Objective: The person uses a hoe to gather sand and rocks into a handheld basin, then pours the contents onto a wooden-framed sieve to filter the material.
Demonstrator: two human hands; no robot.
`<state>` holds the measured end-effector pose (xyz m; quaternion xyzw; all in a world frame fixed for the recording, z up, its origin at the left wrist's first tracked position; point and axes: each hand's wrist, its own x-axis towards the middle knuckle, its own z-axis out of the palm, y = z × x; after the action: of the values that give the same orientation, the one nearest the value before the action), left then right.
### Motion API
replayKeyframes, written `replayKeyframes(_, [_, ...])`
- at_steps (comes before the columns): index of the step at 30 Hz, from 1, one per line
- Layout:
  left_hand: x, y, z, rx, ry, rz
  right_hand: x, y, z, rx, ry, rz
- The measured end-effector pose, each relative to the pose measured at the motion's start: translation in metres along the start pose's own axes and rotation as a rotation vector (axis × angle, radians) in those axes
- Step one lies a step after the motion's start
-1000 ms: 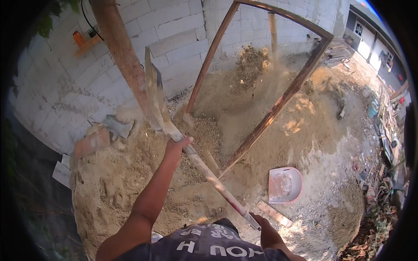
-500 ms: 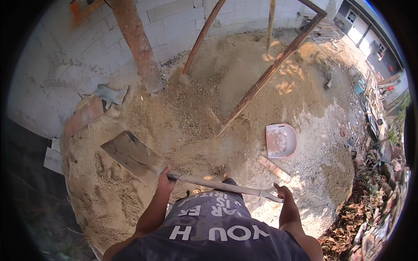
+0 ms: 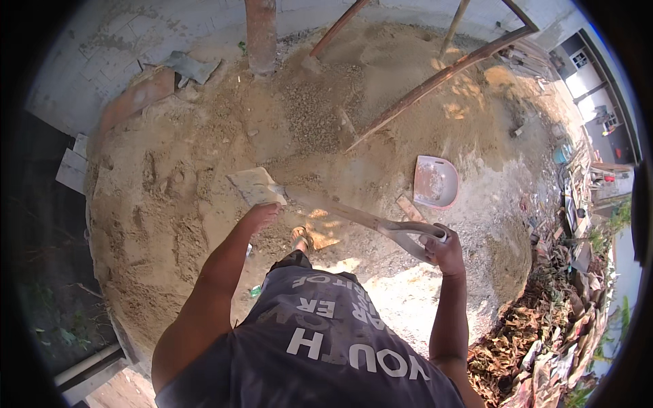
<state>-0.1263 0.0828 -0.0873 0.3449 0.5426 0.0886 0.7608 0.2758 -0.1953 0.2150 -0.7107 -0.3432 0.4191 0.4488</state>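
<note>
A shovel (image 3: 354,214) slants across in front of me, its blade farther off on the left. My right hand (image 3: 445,250) is closed around the crossbar of its D-shaped handle. The pale, worn blade (image 3: 252,185) is low over the sand and slightly blurred. My left hand (image 3: 264,215) is just on my side of the blade's neck. Its fingers are loosely bent and look apart from the shaft. Sand (image 3: 197,183) spreads under and around the blade, with a patch of gravel (image 3: 313,115) beyond it.
A pinkish scoop-shaped pan (image 3: 435,182) lies right of the shovel, beside a short board (image 3: 410,209). A leaning wooden frame (image 3: 442,81) and a post (image 3: 261,37) rise farther off. Dry leaves (image 3: 507,340) and scraps line the right edge. My foot (image 3: 300,236) shows below the shaft.
The blade has swung right, and the D-handle has risen away from my body. My left hand has come off the shaft. The view has shifted, bringing more near ground into sight.
</note>
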Motion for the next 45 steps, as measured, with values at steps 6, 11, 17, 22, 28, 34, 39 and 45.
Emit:
replayKeyframes(6, [-0.145,-0.113,-0.147,1.295,0.120,-0.245,-0.036,0.034,0.143,-0.762,-0.222,-0.311])
replayKeyframes(11, [-0.291,-0.191,-0.139,1.193,0.143,-0.402,-0.079,0.084,0.154,-0.784,-0.021,0.041])
replayKeyframes(17, [-0.266,-0.257,-0.152,0.010,0.527,-0.389,-0.105,0.096,0.179,-0.674,-0.043,0.037])
replayKeyframes(22, [-0.199,-0.289,-0.193,-0.835,0.462,-0.352,-0.127,0.094,0.230,-0.769,0.018,0.027])
replayKeyframes(28, [-0.159,-0.308,-0.299,-1.312,0.393,-0.149,-0.142,0.088,0.311,-0.843,0.084,0.085])
replayKeyframes(34, [-0.237,-0.291,-0.476,-1.323,0.012,-0.335,-0.128,0.065,0.370,-0.904,0.220,0.030])
replayKeyframes(39, [-0.329,-0.269,-0.521,-0.346,0.398,-0.270,-0.120,0.064,0.408,-0.926,0.251,0.017])
replayKeyframes(45, [-0.365,-0.236,-0.596,1.169,0.375,-0.178,-0.110,0.057,0.460,-0.914,0.260,-0.032])
